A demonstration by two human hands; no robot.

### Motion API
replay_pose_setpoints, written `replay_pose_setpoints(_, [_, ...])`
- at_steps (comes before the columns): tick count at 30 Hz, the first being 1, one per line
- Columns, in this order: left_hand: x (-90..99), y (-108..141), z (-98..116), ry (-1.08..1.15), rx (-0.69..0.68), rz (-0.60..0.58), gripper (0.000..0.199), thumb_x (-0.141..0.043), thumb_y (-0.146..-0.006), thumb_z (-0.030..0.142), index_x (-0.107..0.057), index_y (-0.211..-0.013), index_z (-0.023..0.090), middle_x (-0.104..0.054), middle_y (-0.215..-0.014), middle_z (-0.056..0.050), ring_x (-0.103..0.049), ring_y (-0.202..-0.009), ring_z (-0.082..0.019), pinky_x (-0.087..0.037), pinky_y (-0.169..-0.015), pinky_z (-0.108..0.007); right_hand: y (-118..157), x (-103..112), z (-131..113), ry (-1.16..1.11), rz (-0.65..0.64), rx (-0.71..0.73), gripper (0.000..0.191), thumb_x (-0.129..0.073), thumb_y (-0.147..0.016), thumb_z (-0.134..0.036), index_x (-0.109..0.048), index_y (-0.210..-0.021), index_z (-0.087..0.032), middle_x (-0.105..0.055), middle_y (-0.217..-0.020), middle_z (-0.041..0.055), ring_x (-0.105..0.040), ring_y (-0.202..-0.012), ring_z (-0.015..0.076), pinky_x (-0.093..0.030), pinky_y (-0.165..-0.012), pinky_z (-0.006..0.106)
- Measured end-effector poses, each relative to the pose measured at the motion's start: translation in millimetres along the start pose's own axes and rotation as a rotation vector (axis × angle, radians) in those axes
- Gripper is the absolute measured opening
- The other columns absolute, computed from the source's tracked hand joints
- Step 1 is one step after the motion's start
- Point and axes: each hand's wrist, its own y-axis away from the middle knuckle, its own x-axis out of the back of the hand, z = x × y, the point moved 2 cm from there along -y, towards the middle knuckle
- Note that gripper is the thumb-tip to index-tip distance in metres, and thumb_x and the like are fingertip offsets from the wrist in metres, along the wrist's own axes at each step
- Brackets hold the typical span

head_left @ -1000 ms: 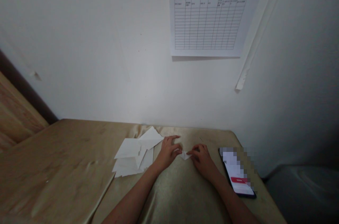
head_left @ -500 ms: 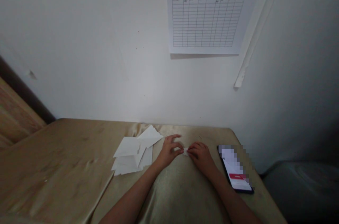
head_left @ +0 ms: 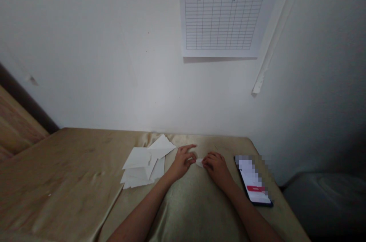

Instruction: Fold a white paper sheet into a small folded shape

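Observation:
A small piece of white paper (head_left: 199,162) is stretched between my two hands, just over the cloth-covered table. My left hand (head_left: 183,161) pinches its left end between thumb and fingers, with the index finger held out straight above. On the other side, my right hand (head_left: 215,165) has its fingertips closed on the right end. Left of my left hand lies a loose pile of white paper sheets (head_left: 137,158), overlapping at different angles.
A phone (head_left: 254,184) with a lit screen lies right of my right forearm. The shiny tan cloth (head_left: 71,181) covers the table, which meets the white wall behind. A printed table sheet (head_left: 223,20) hangs on the wall. A dark rounded object (head_left: 326,192) stands beyond the right edge.
My hands have drawn slightly apart, and more of the small paper shows between them. The paper pile and the phone stay in place.

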Motion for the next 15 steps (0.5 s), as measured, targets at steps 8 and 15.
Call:
replay_pose_setpoints(8, [3.1,1.7,1.9,-0.116,-0.029,0.103,0.015,-0.059,-0.092,0.020,-0.070,-0.102,0.023,-0.055,-0.136,-0.008,-0.046,-0.126,-0.025,-0.039,-0.109,-0.046,2.7,-3.5,-0.8,0.011,0.066,0.062,0.015,-0.063,-0.088,-0.016,-0.075,-0.094,-0.023,-0.068,-0.108,0.0067,-0.057,-0.111,0.0220,-0.042,-0.099,0.037])
replay_pose_setpoints(15, [2.2,5.0,5.1,-0.188,-0.041,0.121,0.039,-0.065,-0.091,0.030,-0.062,-0.129,0.029,-0.051,-0.139,-0.010,-0.046,-0.129,-0.027,-0.040,-0.110,-0.049,3.3,-0.4,0.4,0.156,0.106,0.027,0.017,-0.065,-0.089,-0.020,-0.077,-0.096,-0.028,-0.069,-0.099,0.0052,-0.057,-0.102,0.0227,-0.037,-0.102,0.043])
